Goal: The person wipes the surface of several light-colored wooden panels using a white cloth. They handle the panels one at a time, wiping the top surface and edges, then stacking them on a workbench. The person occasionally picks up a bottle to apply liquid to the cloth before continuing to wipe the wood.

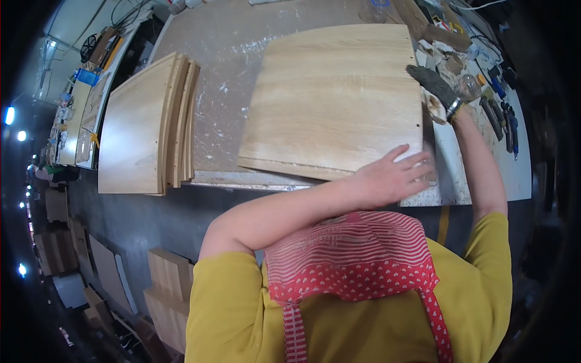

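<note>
A large pale wooden panel (330, 100) lies on the workbench in front of me, its near edge tilted across the bench front. My left hand (396, 175) is bare and reaches across my body to the panel's near right corner. Its fingers are spread, slightly blurred, over the corner and right edge. My right hand (433, 85) wears a dark glove. Its fingers are stretched out, with the tips at the panel's upper right edge; the palm side is hidden. Just below that hand is a cream, brown-stained thing (434, 109) whose kind I cannot make out.
Several similar panels (136, 127) stand stacked at the left of the paint-specked workbench (221, 115). On the right, a white side table (451, 175) holds a clear bottle (469, 88), dark-handled tools (493, 118) and scraps. Wooden boxes (169, 290) sit on the floor at lower left.
</note>
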`<state>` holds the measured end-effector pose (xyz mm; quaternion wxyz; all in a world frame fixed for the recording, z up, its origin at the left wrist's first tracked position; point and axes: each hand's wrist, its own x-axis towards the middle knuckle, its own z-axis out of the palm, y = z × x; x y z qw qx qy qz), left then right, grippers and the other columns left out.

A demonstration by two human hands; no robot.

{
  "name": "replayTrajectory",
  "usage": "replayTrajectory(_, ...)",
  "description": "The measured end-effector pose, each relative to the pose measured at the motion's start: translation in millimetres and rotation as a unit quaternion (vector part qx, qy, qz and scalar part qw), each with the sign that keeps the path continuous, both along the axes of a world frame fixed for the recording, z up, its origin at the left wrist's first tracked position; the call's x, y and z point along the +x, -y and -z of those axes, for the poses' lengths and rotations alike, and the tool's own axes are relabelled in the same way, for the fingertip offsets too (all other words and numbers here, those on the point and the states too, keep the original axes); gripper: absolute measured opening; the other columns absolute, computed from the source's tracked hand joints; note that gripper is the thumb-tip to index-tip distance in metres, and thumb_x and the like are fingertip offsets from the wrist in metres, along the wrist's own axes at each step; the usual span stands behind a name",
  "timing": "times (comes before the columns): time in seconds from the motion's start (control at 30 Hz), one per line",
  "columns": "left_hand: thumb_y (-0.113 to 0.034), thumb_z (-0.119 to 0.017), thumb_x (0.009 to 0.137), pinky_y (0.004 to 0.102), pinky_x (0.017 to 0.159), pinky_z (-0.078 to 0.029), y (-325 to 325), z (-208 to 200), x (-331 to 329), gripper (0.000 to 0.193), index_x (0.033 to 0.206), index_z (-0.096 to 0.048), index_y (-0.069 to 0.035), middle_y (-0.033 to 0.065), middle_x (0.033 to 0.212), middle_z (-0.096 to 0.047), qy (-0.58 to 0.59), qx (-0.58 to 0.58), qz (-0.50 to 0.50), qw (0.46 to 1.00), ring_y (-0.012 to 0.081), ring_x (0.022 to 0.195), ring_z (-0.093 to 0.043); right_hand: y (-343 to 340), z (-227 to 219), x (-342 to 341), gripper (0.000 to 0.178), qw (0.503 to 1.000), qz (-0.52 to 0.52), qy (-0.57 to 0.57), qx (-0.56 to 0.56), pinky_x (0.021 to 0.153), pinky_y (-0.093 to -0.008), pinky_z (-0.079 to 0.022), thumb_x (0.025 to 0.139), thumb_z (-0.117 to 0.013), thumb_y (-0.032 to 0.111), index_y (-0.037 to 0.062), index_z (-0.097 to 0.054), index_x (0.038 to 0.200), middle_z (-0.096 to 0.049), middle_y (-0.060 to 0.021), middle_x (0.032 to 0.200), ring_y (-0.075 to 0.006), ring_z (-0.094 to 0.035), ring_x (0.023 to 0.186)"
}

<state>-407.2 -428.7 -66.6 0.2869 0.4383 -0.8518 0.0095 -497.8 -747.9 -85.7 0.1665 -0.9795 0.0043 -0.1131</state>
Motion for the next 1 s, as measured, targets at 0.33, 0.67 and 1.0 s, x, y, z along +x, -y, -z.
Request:
replayTrajectory(0.33, -0.035, -0.07, 0.078, 0.043, 0.1, -0.041, 3.9, 57.9, 19.4, 0.057, 0.122, -0.054, -0.002, 0.0143, 0.13, -0.051, -0.114, 0.205, 0.076, 0.969, 0.0329, 0.125, -0.046, -22.9, -41.0, -86.2, 0.042, 0.942, 0.254, -0.027, -0.218, 0.103, -0.0401, -0.038, 0.086, -0.052, 0.009, 0.0146, -0.057, 0.128, -0.057, -0.0145, 0.127, -0.0315, -0.053, 0.118)
replayTrajectory(0.67, -0.039, -0.047, 0.095, 0.0508, 0.111, -0.024, -16.3, 110.0, 276.4, 0.052, 0.141, -0.042, -0.016, 0.0082, 0.15, -0.033, 0.109, 0.168, -0.34, 0.919, 0.0309, 0.139, -0.029, -338.6, 17.9, 94.2, 0.012, 0.988, 0.104, -0.118, -0.008, 0.067, -0.0375, -0.05, 0.082, -0.058, 0.017, 0.0105, -0.063, 0.091, -0.065, -0.0061, 0.086, -0.0228, -0.063, 0.076)
replayTrajectory(1.0, -0.038, -0.045, 0.095, 0.0521, 0.111, -0.023, -14.7, 113.2, 274.7, 0.052, 0.143, -0.039, -0.017, 0.0075, 0.151, -0.032, 0.11, 0.166, -0.346, 0.917, 0.031, 0.139, -0.029, -380.3, 69.7, 85.9, 0.045, 0.96, 0.273, -0.021, -0.057, 0.097, -0.0443, -0.044, 0.074, -0.064, 0.018, 0.0047, -0.056, 0.116, -0.061, -0.0176, 0.106, -0.0345, -0.059, 0.101)
